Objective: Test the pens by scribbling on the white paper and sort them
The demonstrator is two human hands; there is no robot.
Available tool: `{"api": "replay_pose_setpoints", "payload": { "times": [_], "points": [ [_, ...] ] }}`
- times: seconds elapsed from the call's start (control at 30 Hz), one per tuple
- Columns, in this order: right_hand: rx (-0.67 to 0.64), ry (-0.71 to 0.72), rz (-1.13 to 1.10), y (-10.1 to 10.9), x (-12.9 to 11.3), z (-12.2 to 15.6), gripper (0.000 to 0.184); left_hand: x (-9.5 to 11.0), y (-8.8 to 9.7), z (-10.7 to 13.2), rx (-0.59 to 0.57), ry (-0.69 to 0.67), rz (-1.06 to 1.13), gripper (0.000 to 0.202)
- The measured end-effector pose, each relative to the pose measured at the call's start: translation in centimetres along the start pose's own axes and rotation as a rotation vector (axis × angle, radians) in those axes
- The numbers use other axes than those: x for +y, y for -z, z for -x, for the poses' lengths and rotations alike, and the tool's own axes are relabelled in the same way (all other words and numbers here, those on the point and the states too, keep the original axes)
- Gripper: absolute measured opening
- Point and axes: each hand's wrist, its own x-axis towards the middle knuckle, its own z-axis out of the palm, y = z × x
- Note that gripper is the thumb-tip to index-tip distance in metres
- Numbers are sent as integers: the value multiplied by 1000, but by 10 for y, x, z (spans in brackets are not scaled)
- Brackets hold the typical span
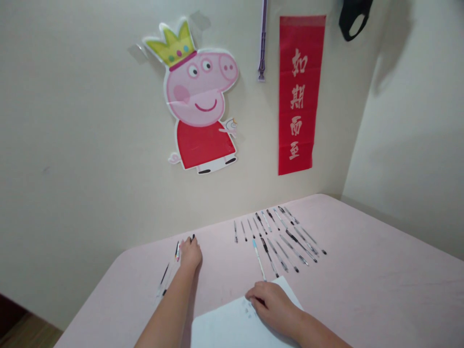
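Note:
My left hand [191, 252] reaches to the far left part of the pink table, its fingers closed round a pen [193, 237] whose dark end sticks out past them. Beside it lie a red-and-white pen [178, 253] and a thin black one [165, 273]. My right hand [273, 307] rests on a white sheet of paper [213, 328], fingers curled in; whatever they may hold is hidden. Small grey marks [248, 309] show on the paper by its fingertips. Just beyond that hand lies a white pen with a light blue end [258, 260].
Several pens and refills lie in two slanted rows, a back row [266, 222] and a front row [297, 249], on the pink tabletop [380, 280]. Behind the table, the wall carries a cartoon pig cutout [203, 106], a red banner [299, 96] and a purple strap [263, 43].

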Motion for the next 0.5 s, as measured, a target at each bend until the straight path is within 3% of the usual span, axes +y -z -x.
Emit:
{"api": "replay_pose_setpoints", "payload": {
  "times": [0.2,0.5],
  "points": [
    [-51,-31,10,0,1,-1,30,6,-9,11,-57,-82,-4,39],
    [-40,-18,3,-2,3,-1,31,33,-3,56,-128,-214,127,43]
  ]
}}
